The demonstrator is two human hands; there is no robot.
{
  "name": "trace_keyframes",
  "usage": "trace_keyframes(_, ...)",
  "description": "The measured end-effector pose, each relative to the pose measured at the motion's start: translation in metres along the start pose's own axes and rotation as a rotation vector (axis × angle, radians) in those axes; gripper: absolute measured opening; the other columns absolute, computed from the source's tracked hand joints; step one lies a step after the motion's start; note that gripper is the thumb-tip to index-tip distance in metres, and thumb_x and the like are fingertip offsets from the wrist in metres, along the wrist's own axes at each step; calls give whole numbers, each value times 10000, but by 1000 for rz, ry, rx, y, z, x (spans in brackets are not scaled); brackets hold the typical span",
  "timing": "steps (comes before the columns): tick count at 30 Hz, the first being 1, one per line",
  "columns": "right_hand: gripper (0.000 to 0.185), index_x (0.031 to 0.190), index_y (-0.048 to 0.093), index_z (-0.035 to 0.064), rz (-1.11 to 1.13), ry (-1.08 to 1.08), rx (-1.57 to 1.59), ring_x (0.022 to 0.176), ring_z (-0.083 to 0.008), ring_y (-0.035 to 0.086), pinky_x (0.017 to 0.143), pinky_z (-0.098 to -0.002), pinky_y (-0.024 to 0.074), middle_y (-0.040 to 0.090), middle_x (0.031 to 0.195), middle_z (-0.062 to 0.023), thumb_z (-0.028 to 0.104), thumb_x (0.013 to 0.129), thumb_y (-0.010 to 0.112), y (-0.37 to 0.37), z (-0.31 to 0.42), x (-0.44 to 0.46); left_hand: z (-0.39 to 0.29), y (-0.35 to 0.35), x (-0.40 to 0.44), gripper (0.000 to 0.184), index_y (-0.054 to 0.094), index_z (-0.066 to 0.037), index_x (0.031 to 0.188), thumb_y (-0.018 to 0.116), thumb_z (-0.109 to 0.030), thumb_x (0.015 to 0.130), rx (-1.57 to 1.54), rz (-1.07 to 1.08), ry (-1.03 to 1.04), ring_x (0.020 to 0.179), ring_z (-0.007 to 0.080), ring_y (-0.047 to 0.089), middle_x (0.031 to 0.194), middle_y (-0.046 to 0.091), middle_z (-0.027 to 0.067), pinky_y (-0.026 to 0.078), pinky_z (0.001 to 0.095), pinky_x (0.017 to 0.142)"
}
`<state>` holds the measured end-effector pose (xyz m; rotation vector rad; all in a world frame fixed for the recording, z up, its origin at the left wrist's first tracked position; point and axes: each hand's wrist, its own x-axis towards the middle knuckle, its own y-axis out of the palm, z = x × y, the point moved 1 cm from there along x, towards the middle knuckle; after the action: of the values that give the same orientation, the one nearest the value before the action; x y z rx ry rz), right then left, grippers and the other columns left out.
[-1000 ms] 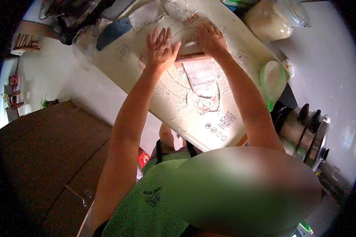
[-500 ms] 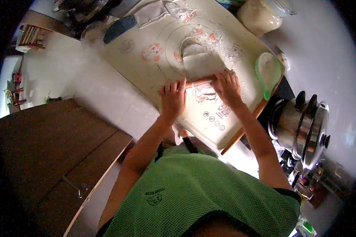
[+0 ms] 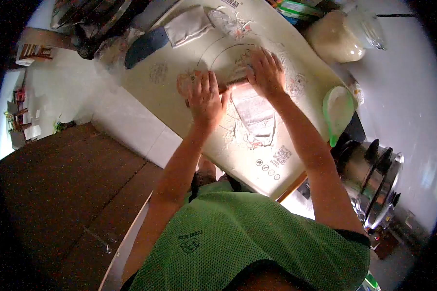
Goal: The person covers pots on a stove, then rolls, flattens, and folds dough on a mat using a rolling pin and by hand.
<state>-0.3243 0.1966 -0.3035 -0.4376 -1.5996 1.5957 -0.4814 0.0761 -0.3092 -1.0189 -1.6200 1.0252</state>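
Note:
A wooden rolling pin lies across the floured mat, under both of my hands. My left hand rests flat on its left part with the fingers stretched forward. On its right part lies my right hand, palm down and fingers extended. A pale, flat sheet of dough extends from beneath the pin toward me, between my forearms. My hands hide much of the pin and the dough's far end.
A pale folded piece and a dark flat piece lie at the mat's far left. A green-rimmed scoop with white powder sits at the right. Beyond are a glass jar and a steel pot.
Both hands and the rolling pin have moved away from me over the dough. More dough shows on the near side of the pin. The camera view has shifted slightly.

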Motion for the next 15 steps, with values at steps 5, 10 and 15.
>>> trace_keyframes(5, 416, 1195, 464, 64, 48, -4, -58, 1079, -331, 480, 915, -456, 398, 512, 1167, -143, 269, 834, 486, 13, -5, 63, 31, 4, 60, 420, 557, -58, 1158, 526, -344, 852, -6, -56, 121, 965, 319, 506, 1079, 558, 137, 385, 460, 880)
trace_keyframes(10, 409, 1155, 487, 44, 127, 83, -76, 1038, -332, 507, 811, -451, 475, 514, 1132, -162, 285, 825, 496, 32, -17, 109, 51, 27, 103, 253, 580, -58, 1005, 551, -243, 835, -6, -175, 157, 889, 297, 532, 939, 572, 122, 405, 433, 828)
trace_keyframes(15, 299, 1035, 474, 68, -32, 177, 50, 994, -331, 531, 837, -460, 453, 544, 1040, -155, 328, 888, 463, 45, -22, 110, 58, 26, 108, 303, 566, -30, 1031, 546, -260, 835, 21, -92, 326, 969, 314, 522, 1042, 566, 151, 380, 486, 878)
